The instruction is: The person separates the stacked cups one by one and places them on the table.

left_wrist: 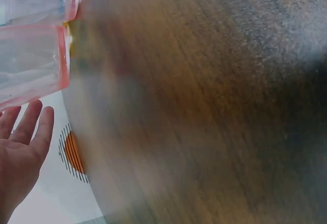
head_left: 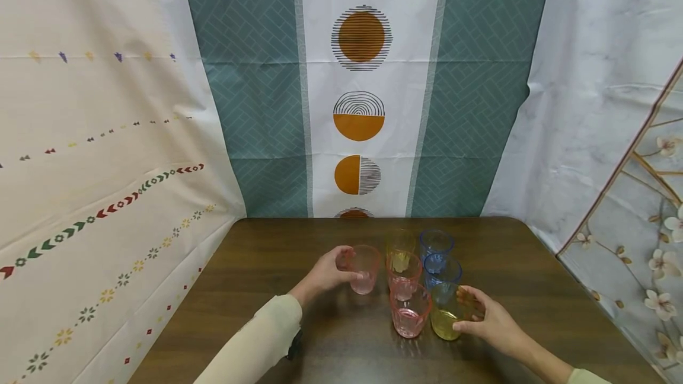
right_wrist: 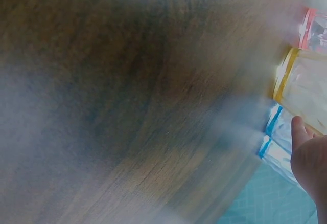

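My left hand (head_left: 331,269) holds a clear pink tumbler (head_left: 365,282) by its left side, thumb in front and fingers behind. In the left wrist view, the fingertips (left_wrist: 34,112) lie against this tumbler's wall (left_wrist: 30,63). On the other side, my right hand (head_left: 488,320) grips a yellow tumbler (head_left: 444,323) at the front right of a close group. Beside it stands a front pink tumbler (head_left: 409,320), with another pink one (head_left: 404,283) behind. Two blue tumblers, a nearer one (head_left: 443,274) and a farther one (head_left: 436,245), line up behind the held yellow tumbler.
A second yellow tumbler (head_left: 399,248) stands at the back left of the group. All are on a dark brown wooden table (head_left: 256,289). A patterned cloth (head_left: 357,135) hangs behind the table's far edge, with more hanging cloths at both sides.
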Demonstrator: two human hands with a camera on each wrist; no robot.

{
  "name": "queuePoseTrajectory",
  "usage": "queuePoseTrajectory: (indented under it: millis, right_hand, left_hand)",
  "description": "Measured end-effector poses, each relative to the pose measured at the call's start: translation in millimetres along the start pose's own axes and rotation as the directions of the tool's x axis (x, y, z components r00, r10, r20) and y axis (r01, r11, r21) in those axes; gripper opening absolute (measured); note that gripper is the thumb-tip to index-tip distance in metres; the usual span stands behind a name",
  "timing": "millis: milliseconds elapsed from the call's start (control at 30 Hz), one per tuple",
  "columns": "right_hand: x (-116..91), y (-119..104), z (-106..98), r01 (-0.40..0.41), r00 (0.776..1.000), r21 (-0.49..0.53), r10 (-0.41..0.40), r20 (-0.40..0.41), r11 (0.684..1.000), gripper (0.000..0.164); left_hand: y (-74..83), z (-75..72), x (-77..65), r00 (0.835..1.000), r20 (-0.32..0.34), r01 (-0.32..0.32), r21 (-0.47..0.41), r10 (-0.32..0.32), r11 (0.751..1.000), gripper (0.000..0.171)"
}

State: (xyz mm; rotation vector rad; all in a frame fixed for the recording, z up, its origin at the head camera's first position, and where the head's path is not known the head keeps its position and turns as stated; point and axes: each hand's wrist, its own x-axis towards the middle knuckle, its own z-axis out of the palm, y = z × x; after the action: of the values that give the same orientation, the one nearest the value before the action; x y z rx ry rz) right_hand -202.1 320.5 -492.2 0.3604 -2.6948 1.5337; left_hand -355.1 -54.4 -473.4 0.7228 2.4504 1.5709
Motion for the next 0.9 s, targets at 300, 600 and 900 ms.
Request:
queuePoseTrajectory:
  millis: [300,600,900]
  right_hand:
    - [1,1,0,-0.002,1.000,-0.001,0.002,0.001,1.000,0.085]
    - [0,1,0,-0.004,1.000,0.014,0.004,0.003,1.000,0.085]
    - [1,3,0,-0.001,1.000,0.010,0.001,-0.006,1.000,0.084]
  left_hand:
    - [-2.5,6.3,-0.5,1.000,-0.004,-0.016,-0.024,0.016,1.000,0.067]
    - [-2.1,8.8,-1.3,0.999,0.016,-0.030,-0.030,0.031,0.999,0.071]
    - [-7.2,13.3,0.6,1.000,0.024,-0.018,0.013,0.017,1.000,0.073]
